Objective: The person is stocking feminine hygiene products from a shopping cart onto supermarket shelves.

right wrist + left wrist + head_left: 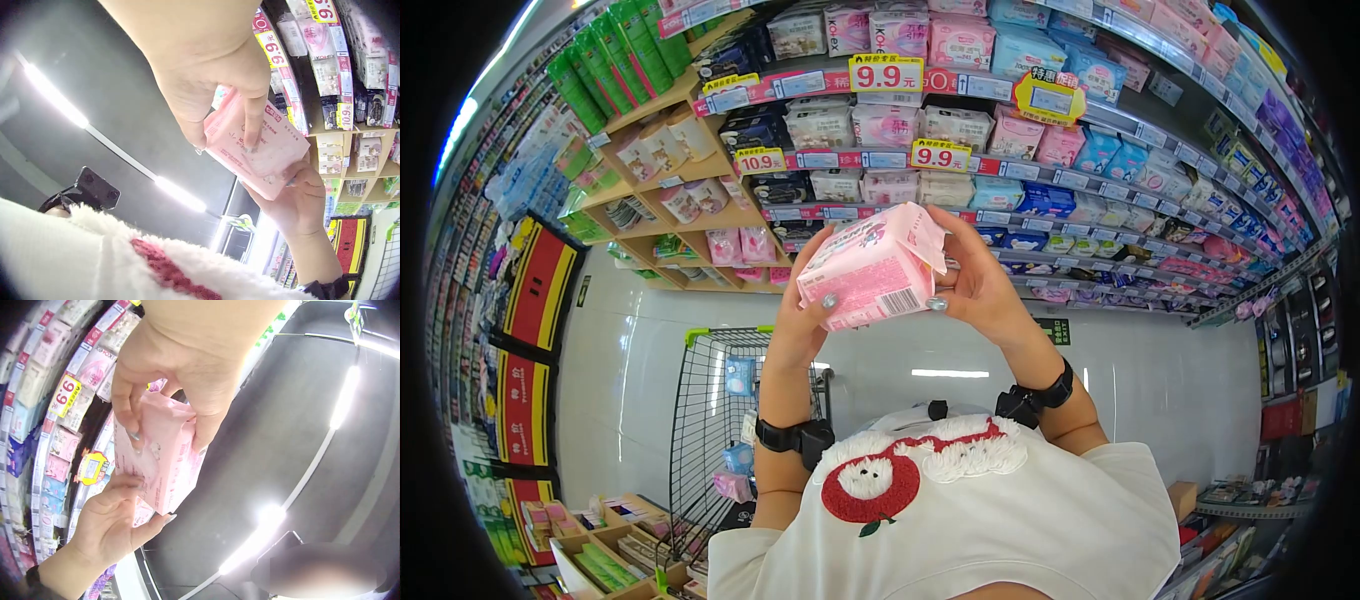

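A pink plastic-wrapped package (870, 270) is held up between both hands in front of the shelves, its barcode side facing the head camera. The left hand (802, 310) grips its left end, thumb on the near face. At the right end, the right hand (975, 285) pinches it, thumb near the barcode. In the left wrist view, the left hand (181, 375) has its fingers and thumb on either side of the package (159, 450). The right wrist view shows the right hand (215, 94) with fingers curled over the package (256, 144).
Shelves of packaged goods (990, 130) with yellow price signs span the front. A wire shopping cart (700, 420) holding several packages stands at lower left. Wooden shelving (690, 190) is at left, beside red and yellow promotion boards (524, 415). Tiled floor (960, 400) lies below the hands.
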Tool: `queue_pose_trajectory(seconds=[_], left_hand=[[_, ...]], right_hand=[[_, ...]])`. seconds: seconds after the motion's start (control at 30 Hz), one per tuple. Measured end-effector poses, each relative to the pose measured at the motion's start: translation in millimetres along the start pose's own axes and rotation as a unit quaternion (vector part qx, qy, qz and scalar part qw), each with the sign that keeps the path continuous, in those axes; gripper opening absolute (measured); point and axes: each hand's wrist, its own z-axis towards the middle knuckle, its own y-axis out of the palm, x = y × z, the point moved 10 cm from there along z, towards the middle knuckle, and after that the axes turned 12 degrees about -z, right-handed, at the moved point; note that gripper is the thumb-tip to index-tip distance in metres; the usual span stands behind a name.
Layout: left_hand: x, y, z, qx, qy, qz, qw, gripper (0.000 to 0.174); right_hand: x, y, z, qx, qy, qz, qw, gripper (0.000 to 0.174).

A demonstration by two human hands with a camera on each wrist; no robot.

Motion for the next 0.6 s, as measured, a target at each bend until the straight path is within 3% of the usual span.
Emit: queue_pose_trajectory(seconds=[0.2,0.4,0.5,0.6], left_hand=[[2,-4,2,0.010,0.006,0.034,0.999,0.087],[21,22,1,0.009,0.050,0.137,0.989,0.086],[30,34,1,0.001,0.059,0.141,0.988,0.085],[29,36,5,-0.012,0.045,0.131,0.990,0.083]], right_hand=[[1,-1,2,0.001,-0.002,0.003,1.000,0.088],[-5,-13,0,0.029,-0.017,-0.076,0.997,0.081],[5,-25,-2,0.060,-0.004,0.002,0.998,0.088],[9,-26,-4,0.057,0.019,0.033,0.998,0.079]])
